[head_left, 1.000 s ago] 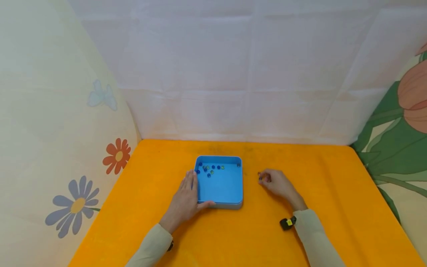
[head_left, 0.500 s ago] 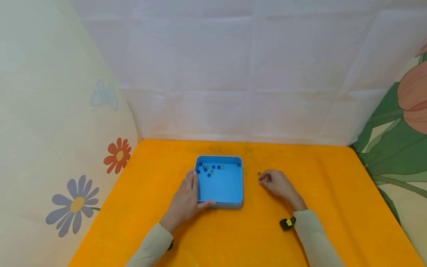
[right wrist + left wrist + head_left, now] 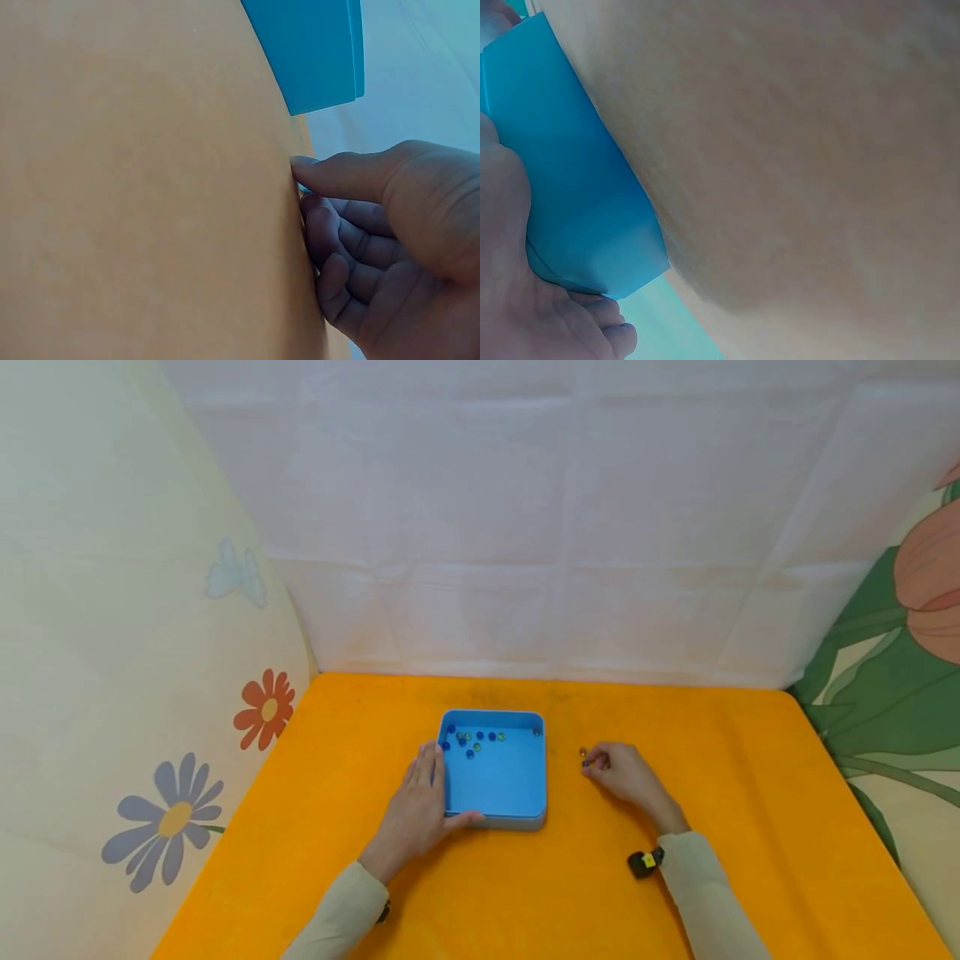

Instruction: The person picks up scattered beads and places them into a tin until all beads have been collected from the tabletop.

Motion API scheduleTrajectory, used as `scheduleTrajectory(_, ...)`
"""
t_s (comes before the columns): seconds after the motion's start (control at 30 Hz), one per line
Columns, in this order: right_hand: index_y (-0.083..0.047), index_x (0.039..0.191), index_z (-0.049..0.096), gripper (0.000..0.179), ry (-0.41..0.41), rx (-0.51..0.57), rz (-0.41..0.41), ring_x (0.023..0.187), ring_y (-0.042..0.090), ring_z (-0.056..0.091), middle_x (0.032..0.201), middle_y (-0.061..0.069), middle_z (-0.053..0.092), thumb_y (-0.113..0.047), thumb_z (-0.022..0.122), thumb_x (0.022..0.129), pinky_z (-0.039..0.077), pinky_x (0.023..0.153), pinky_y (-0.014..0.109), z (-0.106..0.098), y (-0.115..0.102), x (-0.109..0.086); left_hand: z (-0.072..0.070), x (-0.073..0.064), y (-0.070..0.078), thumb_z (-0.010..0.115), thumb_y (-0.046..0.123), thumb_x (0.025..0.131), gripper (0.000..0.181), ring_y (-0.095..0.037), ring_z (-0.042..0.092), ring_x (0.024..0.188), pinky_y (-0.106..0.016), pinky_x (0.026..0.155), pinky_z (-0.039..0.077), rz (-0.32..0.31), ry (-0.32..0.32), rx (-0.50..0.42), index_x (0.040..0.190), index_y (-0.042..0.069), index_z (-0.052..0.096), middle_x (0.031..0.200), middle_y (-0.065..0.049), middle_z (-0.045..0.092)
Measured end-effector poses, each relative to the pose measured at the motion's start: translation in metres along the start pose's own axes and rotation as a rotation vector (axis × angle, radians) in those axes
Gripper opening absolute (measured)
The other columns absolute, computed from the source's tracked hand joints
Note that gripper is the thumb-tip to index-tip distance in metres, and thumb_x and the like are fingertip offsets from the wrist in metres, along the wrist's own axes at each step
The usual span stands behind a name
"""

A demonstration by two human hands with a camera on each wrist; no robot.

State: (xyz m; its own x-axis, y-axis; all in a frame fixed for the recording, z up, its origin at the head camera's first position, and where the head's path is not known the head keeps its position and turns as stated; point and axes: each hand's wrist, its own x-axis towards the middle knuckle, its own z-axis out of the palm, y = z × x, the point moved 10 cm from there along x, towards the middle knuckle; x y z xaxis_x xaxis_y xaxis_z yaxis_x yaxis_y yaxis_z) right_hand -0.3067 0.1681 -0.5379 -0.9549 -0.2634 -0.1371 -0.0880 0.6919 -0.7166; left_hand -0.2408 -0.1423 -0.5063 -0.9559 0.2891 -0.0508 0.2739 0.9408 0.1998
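A square blue tin holds several small marbles, blue and green, mostly in its far left part. My left hand rests against its left wall with straight fingers, the thumb along the near side. In the left wrist view that hand touches the blue wall. To the right of the tin, my right hand pinches a dark blue marble at table level between thumb and fingertips. An amber marble lies just beyond it. In the right wrist view the fingers mostly hide the pinched marble.
An orange cloth covers the table. A white sheet hangs behind it, and flower-printed cloths stand left and right. One grey marble sits in the tin's far right corner.
Since one second ago my right fingertips have shifted very slightly, so the amber marble shows more fully. The left hand, the tin and its marbles stay put.
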Motion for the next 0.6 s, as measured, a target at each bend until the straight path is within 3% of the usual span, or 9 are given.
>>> scheduleTrajectory(0.43,-0.005,0.106,0.075,0.013,0.006,-0.054,-0.056,0.071,0.014,0.056,0.086,0.003,0.069,-0.015,0.068,0.103,0.05,0.068,0.03,0.0014,-0.0058,-0.0019,0.0,-0.0001,0.0004,0.055,0.084,0.087,0.127,-0.044,0.019,0.163,-0.056,0.131,0.026,0.001,0.0,0.004,0.164,-0.008,0.014,0.175,-0.029,0.012)
scheduleTrajectory(0.6,-0.006,0.104,0.074,0.012,-0.002,-0.05,-0.043,0.071,0.015,0.056,0.085,0.003,0.069,-0.016,0.067,0.103,0.049,0.068,0.03,0.0022,-0.0057,-0.0035,-0.0003,0.0001,0.0013,0.055,0.084,0.087,0.127,-0.044,0.02,0.163,-0.056,0.131,0.027,0.007,0.01,0.012,0.164,-0.008,0.014,0.174,-0.029,0.013)
